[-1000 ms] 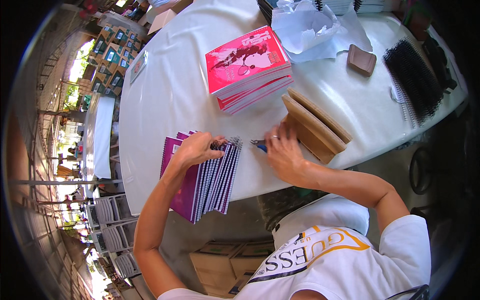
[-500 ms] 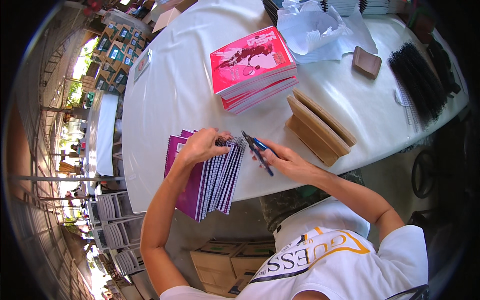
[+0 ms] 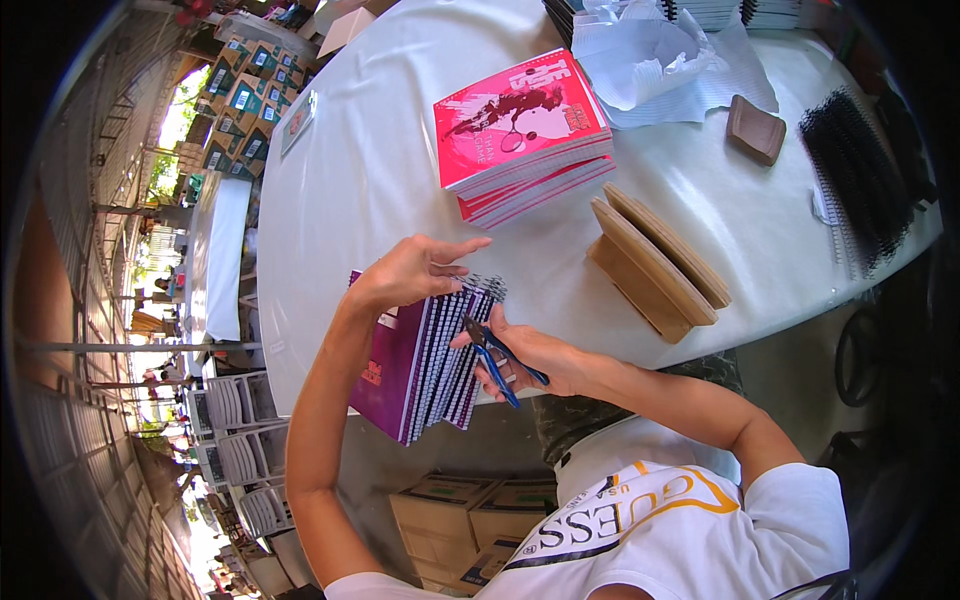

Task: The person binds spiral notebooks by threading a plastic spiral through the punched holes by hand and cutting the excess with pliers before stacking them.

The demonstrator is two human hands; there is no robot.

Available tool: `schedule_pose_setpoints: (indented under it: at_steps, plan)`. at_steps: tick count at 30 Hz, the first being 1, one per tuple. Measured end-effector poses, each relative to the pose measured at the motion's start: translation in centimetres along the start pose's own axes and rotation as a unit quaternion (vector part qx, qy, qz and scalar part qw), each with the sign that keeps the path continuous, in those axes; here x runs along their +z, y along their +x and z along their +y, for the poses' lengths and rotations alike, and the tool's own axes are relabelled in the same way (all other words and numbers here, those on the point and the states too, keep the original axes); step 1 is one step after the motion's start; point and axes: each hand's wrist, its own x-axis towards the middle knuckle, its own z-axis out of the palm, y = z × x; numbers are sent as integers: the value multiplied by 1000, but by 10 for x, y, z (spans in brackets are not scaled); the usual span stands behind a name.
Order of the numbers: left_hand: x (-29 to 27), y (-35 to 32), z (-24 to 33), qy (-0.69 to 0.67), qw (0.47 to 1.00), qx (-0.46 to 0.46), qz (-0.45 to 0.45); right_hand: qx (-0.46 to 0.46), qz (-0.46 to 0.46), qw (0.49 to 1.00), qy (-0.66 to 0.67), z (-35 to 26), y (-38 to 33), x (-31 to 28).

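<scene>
A stack of purple spiral notebooks (image 3: 385,375) leans on the near left edge of the table, its dark coils fanned toward the right. Loose coil ends (image 3: 487,284) stick out at the stack's far corner. Over that corner is my left hand (image 3: 415,272), index finger stretched out and the other fingers apart, the lower ones close to the coils. My right hand (image 3: 530,358) holds blue-handled pliers (image 3: 503,365) across its open palm, handles spread, with the dark jaws pointing at the coils. Whether the jaws touch a coil, I cannot tell.
Beyond the notebooks stands a stack of pink notebooks (image 3: 525,130). Right of it are a folded cardboard piece (image 3: 655,265), a small brown block (image 3: 756,130), crumpled white paper (image 3: 650,70) and a heap of black coils (image 3: 860,180). Cardboard boxes (image 3: 440,525) lie under the white-covered table (image 3: 330,210).
My right hand has come nearer and to the left with the pliers, which now lie turned in a more open palm. My left index finger has stretched away from the coil ends.
</scene>
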Motion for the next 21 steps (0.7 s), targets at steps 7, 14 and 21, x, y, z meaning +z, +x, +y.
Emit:
schedule_pose_setpoints:
  at_steps: [7, 14, 21]
  plan:
    - [0, 0, 2, -37, 999, -25, 24, 52, 23, 995, -79, -19, 16, 9]
    - [3, 1, -1, -37, 999, -4, 39, 57, 7, 994, -98, -24, 22, 8]
    - [4, 4, -10, -43, 998, 14, 40, 72, 32, 995, -63, -22, 24, 10]
